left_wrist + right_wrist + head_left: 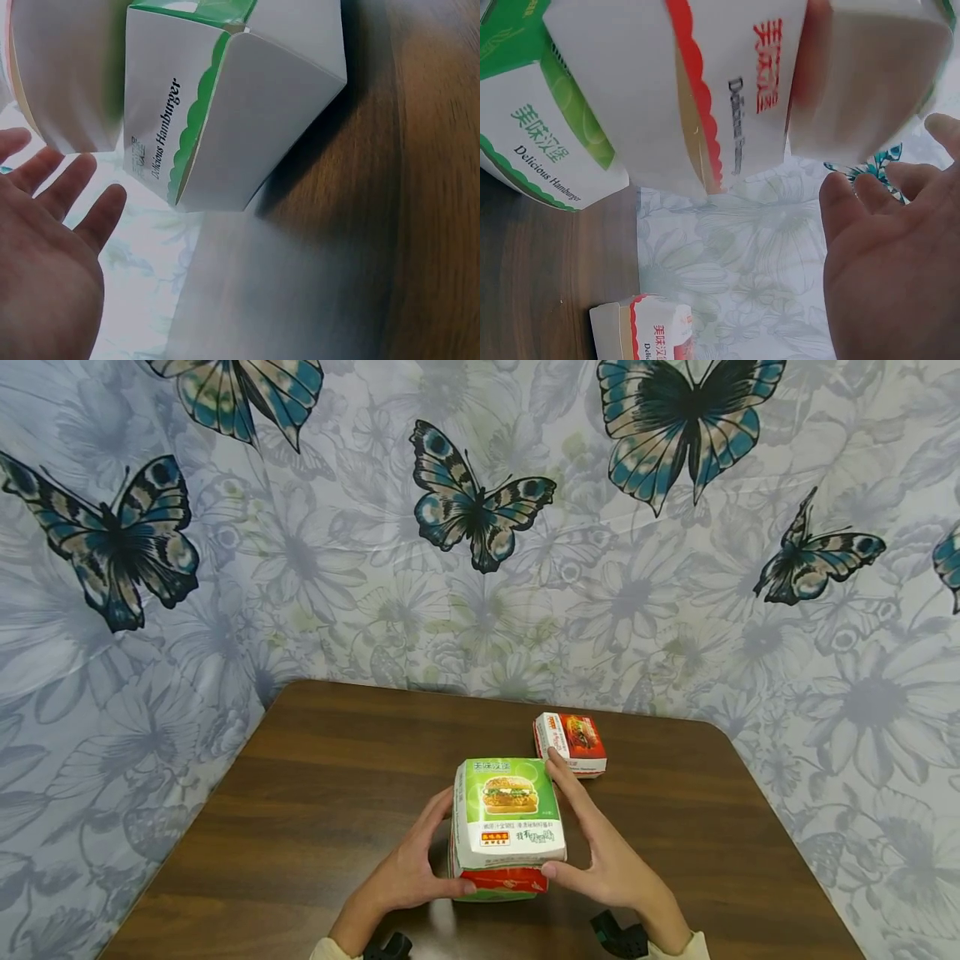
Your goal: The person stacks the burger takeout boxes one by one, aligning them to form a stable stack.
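Observation:
Hamburger boxes stand stacked on the brown table. On top is a green-and-white box (510,810) with a burger picture. Under it lies a red-and-white box (502,880), largely covered in the head view. The lowest, a green-and-white box (536,135), rests on the tabletop. My left hand (408,860) is at the stack's left side, its thumb by the red box. At the right side is my right hand (607,852), index finger along the top box's far right edge, thumb at its near corner. In both wrist views the fingers are spread, with fingertips close to the boxes.
A smaller-looking red-and-white box (573,743) sits on the table (337,760) behind the stack, to the right, near the far edge. Beyond hangs a butterfly-and-flower patterned cloth (337,602). Black wrist cameras (618,935) are worn on both wrists.

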Action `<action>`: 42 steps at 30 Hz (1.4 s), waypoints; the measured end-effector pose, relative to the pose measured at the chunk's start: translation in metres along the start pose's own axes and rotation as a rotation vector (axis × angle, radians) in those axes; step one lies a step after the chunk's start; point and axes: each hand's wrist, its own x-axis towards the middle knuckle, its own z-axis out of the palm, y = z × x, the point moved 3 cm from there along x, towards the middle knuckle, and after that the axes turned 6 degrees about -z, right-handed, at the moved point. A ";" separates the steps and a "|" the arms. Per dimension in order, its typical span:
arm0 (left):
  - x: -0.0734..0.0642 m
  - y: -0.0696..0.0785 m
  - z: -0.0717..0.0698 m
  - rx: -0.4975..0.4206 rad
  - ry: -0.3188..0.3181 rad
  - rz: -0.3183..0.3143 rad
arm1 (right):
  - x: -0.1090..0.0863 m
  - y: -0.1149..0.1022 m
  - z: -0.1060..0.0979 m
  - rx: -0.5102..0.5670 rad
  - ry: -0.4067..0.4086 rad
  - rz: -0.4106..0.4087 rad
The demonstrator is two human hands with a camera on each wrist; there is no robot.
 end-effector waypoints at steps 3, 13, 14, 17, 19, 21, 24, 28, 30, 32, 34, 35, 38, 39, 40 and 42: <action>0.000 0.001 -0.001 0.004 0.002 0.007 | 0.001 -0.001 0.000 0.021 0.013 -0.018; 0.000 0.005 -0.007 0.014 0.016 0.072 | 0.001 -0.005 -0.002 0.030 0.028 -0.064; 0.000 0.007 -0.008 0.009 0.020 0.073 | 0.002 -0.006 -0.002 0.032 0.032 -0.073; 0.000 0.012 -0.011 0.003 0.039 0.091 | 0.002 -0.004 -0.005 0.053 0.056 -0.083; 0.001 0.016 -0.014 -0.003 0.050 0.125 | 0.002 -0.001 -0.008 0.070 0.086 -0.068; 0.002 0.021 -0.017 -0.006 0.066 0.184 | 0.001 0.003 -0.011 0.078 0.124 -0.047; 0.004 0.027 -0.022 -0.023 0.077 0.255 | -0.001 0.013 -0.016 0.058 0.201 0.022; 0.005 0.036 -0.028 -0.009 0.082 0.290 | -0.005 0.029 -0.021 -0.010 0.335 0.156; 0.006 0.041 -0.030 0.006 0.073 0.277 | -0.007 0.038 -0.023 -0.067 0.400 0.241; 0.006 0.045 -0.032 0.016 0.060 0.268 | -0.010 0.049 -0.024 -0.122 0.455 0.330; 0.007 0.050 -0.033 0.021 0.044 0.252 | -0.013 0.059 -0.025 -0.172 0.502 0.429; 0.008 0.052 -0.033 0.030 0.039 0.248 | -0.015 0.064 -0.025 -0.193 0.521 0.468; 0.010 0.060 -0.036 0.051 0.034 0.243 | -0.019 0.078 -0.025 -0.238 0.577 0.561; 0.011 0.062 -0.037 0.055 0.032 0.243 | -0.021 0.083 -0.025 -0.249 0.591 0.581; 0.012 0.064 -0.038 0.060 0.032 0.247 | -0.022 0.087 -0.026 -0.264 0.604 0.593; 0.014 0.068 -0.039 0.065 0.024 0.261 | -0.025 0.096 -0.026 -0.294 0.622 0.620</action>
